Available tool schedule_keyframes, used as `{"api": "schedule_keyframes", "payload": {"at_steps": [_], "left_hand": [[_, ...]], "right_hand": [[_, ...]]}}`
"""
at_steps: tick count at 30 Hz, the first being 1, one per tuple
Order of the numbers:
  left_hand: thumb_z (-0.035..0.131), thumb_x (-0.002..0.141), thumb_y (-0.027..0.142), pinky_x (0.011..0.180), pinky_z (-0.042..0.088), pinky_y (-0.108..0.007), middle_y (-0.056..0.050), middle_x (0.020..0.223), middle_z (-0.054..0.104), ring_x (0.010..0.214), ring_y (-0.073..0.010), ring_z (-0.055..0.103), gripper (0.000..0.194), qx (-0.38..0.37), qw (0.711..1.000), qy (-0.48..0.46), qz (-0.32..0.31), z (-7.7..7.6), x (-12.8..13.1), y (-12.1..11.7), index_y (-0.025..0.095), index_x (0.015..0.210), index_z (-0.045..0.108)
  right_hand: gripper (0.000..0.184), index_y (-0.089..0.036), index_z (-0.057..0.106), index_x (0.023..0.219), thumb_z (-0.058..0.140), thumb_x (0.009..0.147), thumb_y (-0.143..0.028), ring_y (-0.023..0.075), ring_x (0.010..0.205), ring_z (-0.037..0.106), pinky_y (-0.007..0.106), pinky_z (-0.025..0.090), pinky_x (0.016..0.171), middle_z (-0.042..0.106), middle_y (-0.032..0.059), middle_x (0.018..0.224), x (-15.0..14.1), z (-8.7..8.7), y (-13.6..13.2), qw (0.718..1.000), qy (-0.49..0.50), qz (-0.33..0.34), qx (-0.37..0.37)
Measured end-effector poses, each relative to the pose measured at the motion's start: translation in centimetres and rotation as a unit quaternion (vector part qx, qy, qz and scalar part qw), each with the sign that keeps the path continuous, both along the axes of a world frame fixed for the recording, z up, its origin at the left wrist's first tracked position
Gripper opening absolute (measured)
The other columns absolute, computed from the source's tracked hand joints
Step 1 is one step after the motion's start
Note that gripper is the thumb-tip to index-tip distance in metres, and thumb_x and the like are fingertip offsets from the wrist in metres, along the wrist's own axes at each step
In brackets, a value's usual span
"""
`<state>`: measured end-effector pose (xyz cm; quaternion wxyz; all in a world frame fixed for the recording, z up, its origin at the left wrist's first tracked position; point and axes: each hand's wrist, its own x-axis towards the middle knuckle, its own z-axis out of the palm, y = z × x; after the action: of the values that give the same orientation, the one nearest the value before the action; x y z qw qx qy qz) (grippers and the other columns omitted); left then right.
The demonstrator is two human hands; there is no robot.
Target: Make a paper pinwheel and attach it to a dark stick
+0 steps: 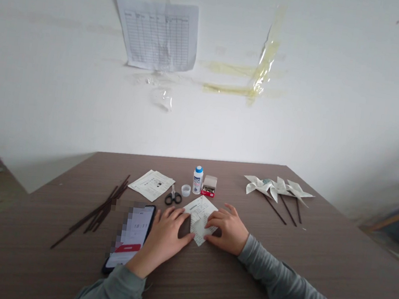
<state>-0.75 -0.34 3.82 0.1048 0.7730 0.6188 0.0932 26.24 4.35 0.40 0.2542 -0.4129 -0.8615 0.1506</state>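
A printed paper square (200, 211) lies on the table in front of me, turned like a diamond, with cut or folded flaps near its middle. My left hand (169, 230) rests at its left side, fingers stretched out and the thumb touching the lower left edge. At the right corner, my right hand (228, 228) has its fingers bent over the paper and the thumb close below them. Beyond the paper stand a white bottle with a blue cap (197, 181) and a small red box of pins (208, 189). Black-handled scissors (173, 197) lie near my left fingertips.
A small clear cup (186, 190) sits beside the bottle. Stacked printed paper squares (150, 185), dark thin sticks (99, 209) and a phone (130, 239) are on the left. Paper pinwheels (275, 188) on sticks lie at the back right of the brown table (226, 288).
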Motion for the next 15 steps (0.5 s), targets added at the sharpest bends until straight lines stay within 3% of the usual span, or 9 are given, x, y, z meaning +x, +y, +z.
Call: {"api": "schedule_keyframes", "payload": {"at_steps": [7,11,15], "left_hand": [[0.086,0.115,0.039,0.158,0.043,-0.080,-0.016,0.190,0.077,0.185,-0.0507,0.061,0.058,0.017,1.000,0.006,0.001,-0.9,-0.1,0.3,0.030,0.172,0.085],[0.083,0.115,0.040,0.157,0.044,-0.083,-0.015,0.190,0.077,0.184,-0.0506,0.062,0.058,0.018,1.000,0.010,-0.010,-1.0,-0.3,0.3,0.032,0.172,0.085],[0.083,0.115,0.038,0.156,0.043,-0.085,-0.017,0.188,0.077,0.183,-0.0525,0.062,0.057,0.028,1.000,-0.006,-0.010,-1.2,-0.4,0.4,0.029,0.171,0.085]], "right_hand": [[0.022,-0.033,0.100,0.127,0.100,0.105,-0.032,0.0360,0.134,0.090,0.075,0.043,0.156,0.099,0.0077,0.132,-0.5,0.6,-0.7,0.995,-0.101,-0.021,0.008],[0.031,-0.034,0.099,0.135,0.094,0.105,-0.026,0.0359,0.134,0.092,0.074,0.044,0.157,0.100,0.0058,0.133,-0.4,1.2,-1.0,0.995,-0.100,-0.016,0.018],[0.041,-0.035,0.099,0.134,0.087,0.100,-0.016,0.0353,0.130,0.093,0.074,0.044,0.157,0.100,0.0043,0.129,-0.5,0.4,-0.8,0.995,-0.092,-0.022,0.039]]}}
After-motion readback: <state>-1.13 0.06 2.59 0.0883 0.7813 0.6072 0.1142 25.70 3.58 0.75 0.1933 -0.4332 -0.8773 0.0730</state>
